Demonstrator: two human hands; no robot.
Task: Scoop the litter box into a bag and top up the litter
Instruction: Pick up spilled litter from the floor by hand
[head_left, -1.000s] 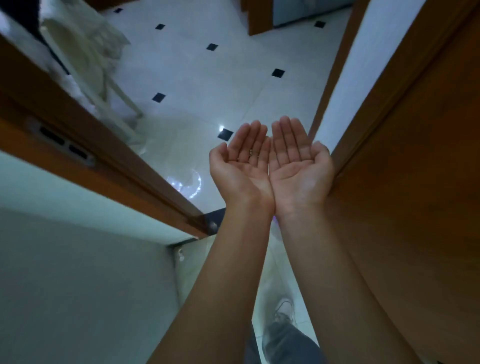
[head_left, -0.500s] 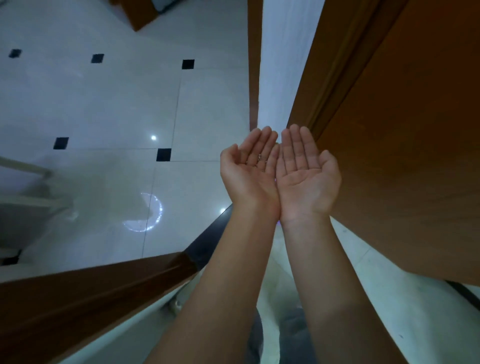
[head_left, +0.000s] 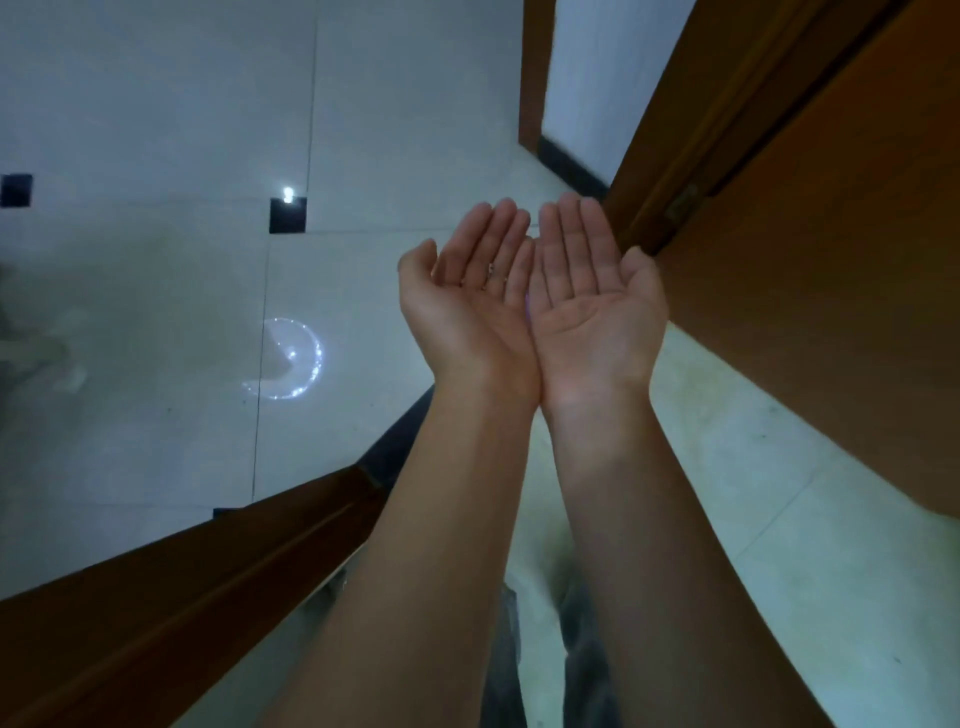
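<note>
White tiles (head_left: 156, 114) beneath left hand (head_left: 467, 317) and right hand (head_left: 592, 322); both grips open, palms up, touching.

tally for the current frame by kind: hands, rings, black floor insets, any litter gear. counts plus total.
hands: 2, left hand and right hand, palms up, empty
ring: 1, on the left hand
black floor insets: 2 in clear view
litter box, bag, scoop: 0 in view
total: 5
</note>
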